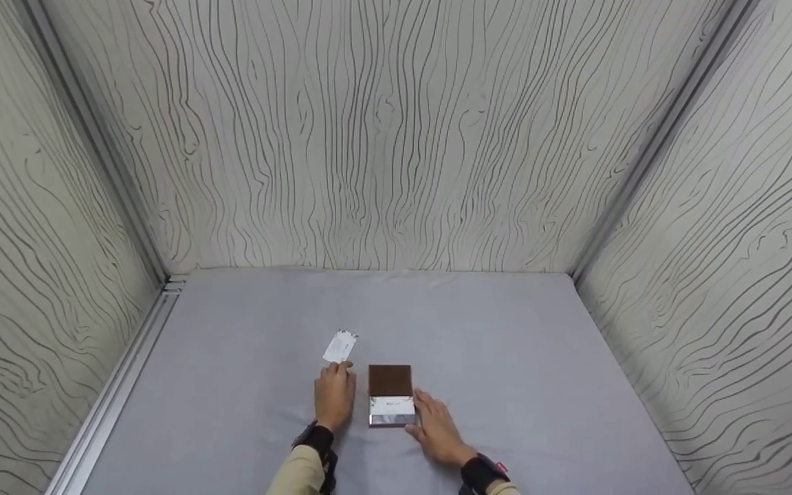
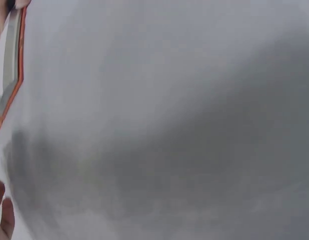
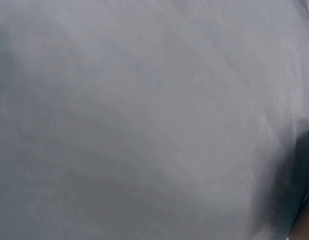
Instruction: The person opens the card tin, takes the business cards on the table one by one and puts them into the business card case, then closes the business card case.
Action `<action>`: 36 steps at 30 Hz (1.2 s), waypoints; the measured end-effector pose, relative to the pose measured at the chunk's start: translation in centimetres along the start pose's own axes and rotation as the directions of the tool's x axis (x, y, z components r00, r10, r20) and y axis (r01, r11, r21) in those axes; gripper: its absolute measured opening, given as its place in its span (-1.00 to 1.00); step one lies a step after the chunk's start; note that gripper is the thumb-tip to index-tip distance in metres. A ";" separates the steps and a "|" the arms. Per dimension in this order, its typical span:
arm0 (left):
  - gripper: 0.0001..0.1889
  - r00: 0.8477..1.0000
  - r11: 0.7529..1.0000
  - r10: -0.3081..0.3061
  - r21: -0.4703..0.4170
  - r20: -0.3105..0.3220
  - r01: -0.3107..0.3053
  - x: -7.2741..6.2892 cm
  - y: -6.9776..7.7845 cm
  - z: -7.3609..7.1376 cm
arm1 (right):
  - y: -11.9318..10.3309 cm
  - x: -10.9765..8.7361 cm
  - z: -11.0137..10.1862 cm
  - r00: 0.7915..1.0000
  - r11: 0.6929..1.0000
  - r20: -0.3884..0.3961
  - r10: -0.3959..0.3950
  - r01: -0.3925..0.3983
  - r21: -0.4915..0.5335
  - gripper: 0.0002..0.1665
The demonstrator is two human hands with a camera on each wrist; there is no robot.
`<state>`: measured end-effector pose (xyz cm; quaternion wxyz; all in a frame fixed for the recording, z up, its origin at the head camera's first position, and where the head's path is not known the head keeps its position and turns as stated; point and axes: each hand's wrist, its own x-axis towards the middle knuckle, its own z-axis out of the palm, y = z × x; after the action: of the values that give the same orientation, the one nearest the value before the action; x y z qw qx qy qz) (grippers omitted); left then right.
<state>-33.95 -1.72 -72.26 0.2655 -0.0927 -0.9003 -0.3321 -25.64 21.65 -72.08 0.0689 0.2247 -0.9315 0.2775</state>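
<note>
A white card point(image 1: 341, 346) with small dark print lies tilted toward the far right on the grey cloth. My left hand point(image 1: 334, 397) is at its near end and pinches it with the fingertips. To the right of that hand sits a brown card case point(image 1: 390, 380), with a printed white card and a shiny strip in its near half. My right hand point(image 1: 439, 432) holds the case by its right side, thumb at the near right corner. In the left wrist view, the case's orange-brown edge point(image 2: 21, 50) shows at the upper left, and left-hand fingers point(image 2: 7, 218) at the lower left.
Grey cloth point(image 1: 506, 344) covers the table. Walls with a wood-grain line pattern point(image 1: 382, 137) stand at the back and both sides. A metal rail point(image 1: 117, 385) runs along the left edge. The right wrist view shows mostly cloth point(image 3: 144, 110).
</note>
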 end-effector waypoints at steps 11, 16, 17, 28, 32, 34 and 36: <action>-0.51 0.963 0.965 -0.261 0.015 0.066 0.260 2.1 -2.6 -0.7 | -0.2 0.0 0.2 0.999 1.000 -0.029 -0.020 0.019 -0.014 -0.35; -0.40 0.931 0.935 -0.354 0.067 0.093 0.349 2.9 -2.6 -0.5 | -0.5 0.0 -0.2 1.000 1.000 0.008 0.011 -0.011 0.000 -0.34; -0.39 0.927 0.931 -0.364 0.079 0.090 0.357 3.1 -2.5 -0.4 | -0.5 0.0 -0.2 1.000 1.000 0.018 0.024 -0.024 0.005 -0.34; -0.46 0.887 0.888 -0.453 0.132 0.090 0.441 3.9 -2.2 -0.1 | -0.3 -0.2 -0.2 0.998 0.998 0.035 0.052 -0.053 0.034 -0.32; -0.51 0.880 0.883 -0.468 0.080 0.079 0.462 4.1 -2.2 -0.1 | 0.2 -0.2 0.2 0.999 1.000 -0.025 -0.021 0.021 -0.005 -0.36; -0.53 0.881 0.884 -0.467 0.054 0.079 0.464 4.2 -2.1 -0.1 | 0.5 -0.3 0.4 0.998 0.999 -0.047 -0.043 0.042 -0.027 -0.38; -0.54 0.882 0.886 -0.464 0.042 0.085 0.462 4.3 -2.0 0.0 | 0.6 -0.3 0.4 0.998 0.999 -0.051 -0.040 0.039 -0.021 -0.37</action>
<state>-38.28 -3.27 -71.05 0.1373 0.1124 -0.9110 -0.3722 -25.66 22.00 -72.78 0.1008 0.2353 -0.9276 0.2723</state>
